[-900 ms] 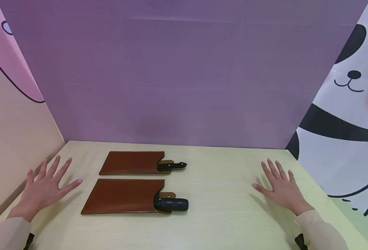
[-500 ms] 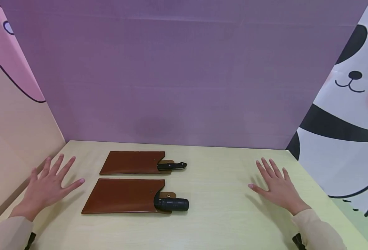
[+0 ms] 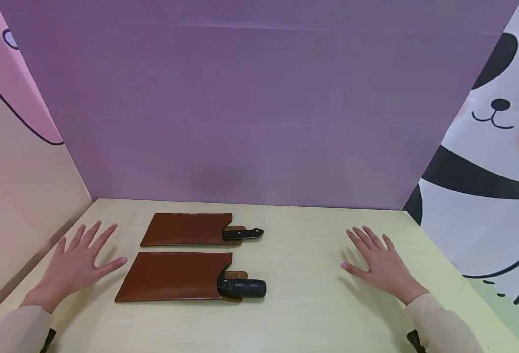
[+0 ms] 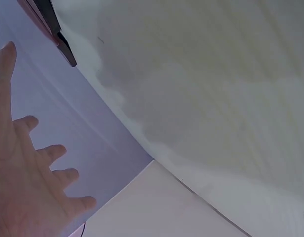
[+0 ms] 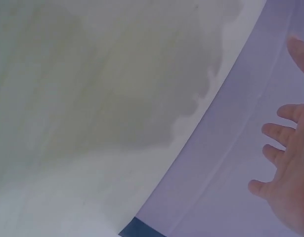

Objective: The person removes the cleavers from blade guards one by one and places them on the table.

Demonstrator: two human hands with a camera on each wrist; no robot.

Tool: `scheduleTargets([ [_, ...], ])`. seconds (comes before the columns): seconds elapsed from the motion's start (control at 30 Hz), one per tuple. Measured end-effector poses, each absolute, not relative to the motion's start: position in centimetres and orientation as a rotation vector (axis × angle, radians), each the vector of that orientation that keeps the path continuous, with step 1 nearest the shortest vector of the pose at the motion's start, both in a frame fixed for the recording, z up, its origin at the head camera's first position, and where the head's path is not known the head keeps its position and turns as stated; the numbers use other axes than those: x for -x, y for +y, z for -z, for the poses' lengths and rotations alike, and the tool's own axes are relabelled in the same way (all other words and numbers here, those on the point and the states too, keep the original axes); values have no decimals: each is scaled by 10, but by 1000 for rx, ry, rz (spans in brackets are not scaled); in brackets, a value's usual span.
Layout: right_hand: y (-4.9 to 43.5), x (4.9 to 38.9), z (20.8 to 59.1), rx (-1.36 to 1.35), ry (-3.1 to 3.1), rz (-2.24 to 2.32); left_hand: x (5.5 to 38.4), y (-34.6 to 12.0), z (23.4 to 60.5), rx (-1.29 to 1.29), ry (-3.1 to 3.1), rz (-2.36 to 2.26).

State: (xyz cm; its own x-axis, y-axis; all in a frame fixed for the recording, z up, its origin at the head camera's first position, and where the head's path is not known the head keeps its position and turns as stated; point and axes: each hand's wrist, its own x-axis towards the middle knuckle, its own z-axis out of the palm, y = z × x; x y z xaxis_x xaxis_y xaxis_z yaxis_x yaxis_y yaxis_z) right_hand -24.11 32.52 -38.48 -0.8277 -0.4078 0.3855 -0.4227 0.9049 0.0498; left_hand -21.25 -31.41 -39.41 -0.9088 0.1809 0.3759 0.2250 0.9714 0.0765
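Two brown leather sheaths lie flat on the table, one behind the other. Out of the back sheath (image 3: pixel 188 229) sticks a black knife handle (image 3: pixel 243 234) with rivets, pointing right. The front sheath (image 3: pixel 171 276) has a thick black ribbed cylinder (image 3: pixel 245 288) poking from its mouth; the rest of it is hidden inside. To the left of the sheaths, my left hand (image 3: pixel 73 264) hovers with spread fingers, holding nothing. My right hand (image 3: pixel 382 264), also spread and holding nothing, is over the table's right part. Both wrist views show the palms free of objects.
The pale wooden table (image 3: pixel 312 314) ends at a purple backdrop (image 3: pixel 268 108) behind. A pale panel (image 3: pixel 21 206) borders the left side, and a panda-printed panel (image 3: pixel 484 225) stands to the right. Each snap tab (image 3: pixel 237 275) lies beside its sheath's mouth.
Both hands have drifted inward over the table, the left one to the right and the right one to the left. The sheaths and what they hold have stayed put.
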Motion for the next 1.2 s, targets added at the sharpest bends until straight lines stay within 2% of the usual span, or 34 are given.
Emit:
scheduleTargets([
  [1.2,268,234,392,-905,-2566,27,211,-283,394,521,-2738,185],
])
